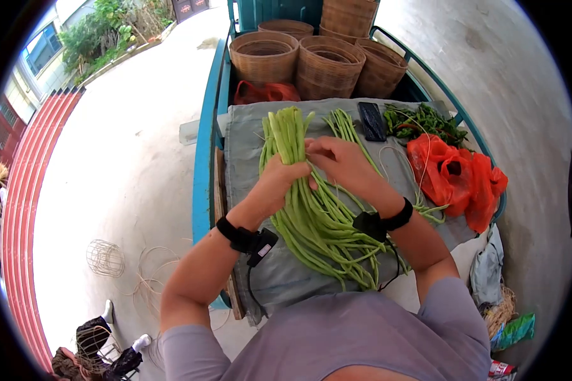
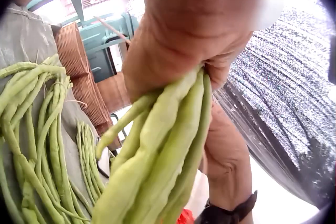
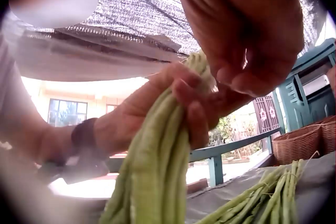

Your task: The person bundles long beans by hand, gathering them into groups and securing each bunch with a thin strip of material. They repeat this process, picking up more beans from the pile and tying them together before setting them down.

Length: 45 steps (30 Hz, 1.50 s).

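My left hand (image 1: pixel 285 178) grips a thick bunch of long green beans (image 1: pixel 288 130) near its upper end. The bean ends stand above the fist, and the long tails fan out over the grey cloth (image 1: pixel 248 254). Close against the bunch is my right hand (image 1: pixel 343 164), its fingers curled. In the right wrist view the right thumb and fingertips (image 3: pixel 244 77) come together beside the left hand (image 3: pixel 184 95); I cannot tell whether they pinch a strand. Another bunch of beans (image 3: pixel 273 192) lies on the cloth, with a thin tie (image 2: pixel 68 83) around it.
The cloth covers the bed of a blue cart (image 1: pixel 203 159). Behind it stand several wicker baskets (image 1: pixel 329 70). To the right lie a black phone (image 1: pixel 372 122), green leafy peppers (image 1: pixel 429 124) and red plastic bags (image 1: pixel 454 174). A wire basket (image 1: pixel 105 257) sits on the ground at left.
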Motion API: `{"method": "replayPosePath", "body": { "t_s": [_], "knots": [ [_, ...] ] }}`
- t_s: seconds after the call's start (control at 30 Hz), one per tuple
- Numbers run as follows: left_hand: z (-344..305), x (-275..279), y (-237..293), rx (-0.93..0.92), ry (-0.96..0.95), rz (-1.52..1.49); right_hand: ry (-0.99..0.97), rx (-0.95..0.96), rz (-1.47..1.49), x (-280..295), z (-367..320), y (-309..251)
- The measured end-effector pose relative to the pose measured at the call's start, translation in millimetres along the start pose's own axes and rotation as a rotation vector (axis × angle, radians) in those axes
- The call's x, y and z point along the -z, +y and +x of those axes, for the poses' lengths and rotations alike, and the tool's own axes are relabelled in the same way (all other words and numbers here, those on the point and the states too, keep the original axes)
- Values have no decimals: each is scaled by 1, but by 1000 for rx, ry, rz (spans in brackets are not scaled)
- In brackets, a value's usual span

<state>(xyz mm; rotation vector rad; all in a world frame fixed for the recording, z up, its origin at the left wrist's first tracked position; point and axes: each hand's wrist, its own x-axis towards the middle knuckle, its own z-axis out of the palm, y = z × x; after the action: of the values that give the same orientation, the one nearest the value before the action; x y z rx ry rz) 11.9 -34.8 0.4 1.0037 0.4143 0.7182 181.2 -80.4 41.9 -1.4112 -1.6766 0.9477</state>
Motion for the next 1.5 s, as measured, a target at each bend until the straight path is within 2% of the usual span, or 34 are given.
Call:
{"method": "replayPosePath", "body": {
  "t_s": [0.03,0.13,0.23,0.33,0.4,0.5,0.53,0.57,0.63,0.7,0.8,0.83,1.03,1.1,1.17,1.27,1.33,1.37,1.47,1.5],
  "knots": [
    [0,-2,0,-21,6,6,-90,21,66,3,-1,10],
    [8,10,-13,-20,44,53,-230,-97,274,6,-11,3],
    [7,9,-12,-5,96,129,-238,-191,431,17,-21,-11],
    [7,8,-10,-25,51,258,-165,-176,484,9,-24,-28],
    [10,19,-24,-154,-23,380,-174,-42,353,-11,-22,-34],
    [2,11,-25,-471,-73,453,-212,165,208,-26,-23,-47],
    [0,6,-19,-465,-68,458,-234,236,167,-28,-22,-51],
    [-3,0,-12,-460,-62,463,-150,287,217,-25,-21,-49],
    [-5,-4,3,-184,-36,457,10,386,318,-7,-20,-37],
    [-7,-7,6,-162,-86,379,383,258,521,11,-14,-22],
    [-11,-14,8,-128,-160,278,421,6,578,28,18,14],
    [-11,-16,8,-115,-186,250,199,69,673,31,32,42],
    [-8,-12,2,-78,-342,192,-339,128,730,5,65,42],
    [-10,-13,5,-53,-379,174,-445,414,451,-3,77,38],
    [-11,-14,7,-42,-407,167,-568,621,242,-6,78,29],
    [-10,-12,7,-33,-438,163,-640,600,211,-8,79,25],
    [-8,-10,4,-14,-460,132,-616,506,366,-7,85,33],
    [-8,-9,4,4,-460,115,-563,350,514,-6,85,36],
    [-6,-10,2,61,-477,67,-502,439,433,-7,89,40],
    [-7,-10,2,77,-489,56,-513,630,272,-9,91,35]
  ]
}}
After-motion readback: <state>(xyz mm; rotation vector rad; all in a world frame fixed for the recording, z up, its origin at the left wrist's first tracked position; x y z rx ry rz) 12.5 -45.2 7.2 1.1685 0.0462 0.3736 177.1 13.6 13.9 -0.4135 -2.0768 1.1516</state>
